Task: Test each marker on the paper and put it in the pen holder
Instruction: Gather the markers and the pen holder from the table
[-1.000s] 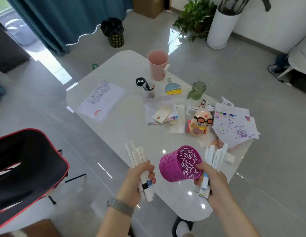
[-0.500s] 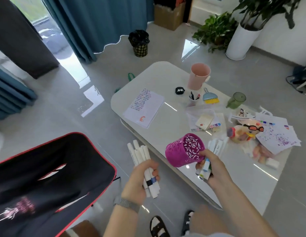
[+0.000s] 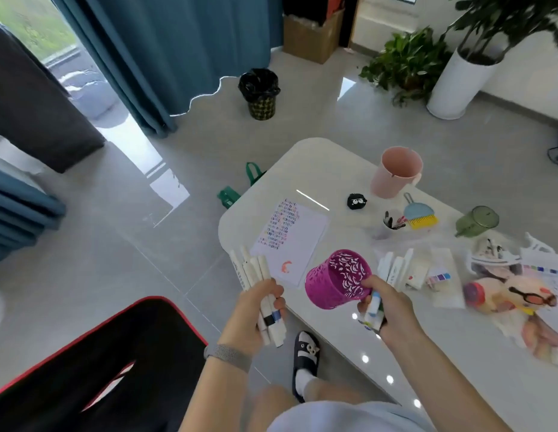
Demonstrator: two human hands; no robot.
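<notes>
While the left hand [image 3: 251,310] grips white plastic markers [image 3: 255,272], the right hand [image 3: 385,302] grips more markers [image 3: 393,269] and the perforated magenta pen holder [image 3: 336,279].

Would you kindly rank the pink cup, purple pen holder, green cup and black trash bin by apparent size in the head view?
1. Purple pen holder, nearest the camera
2. Pink cup
3. Black trash bin, far off
4. Green cup

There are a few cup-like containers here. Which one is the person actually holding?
The purple pen holder, gripped by the right hand along with some markers. The pink cup and green cup stand untouched on the table.
</notes>
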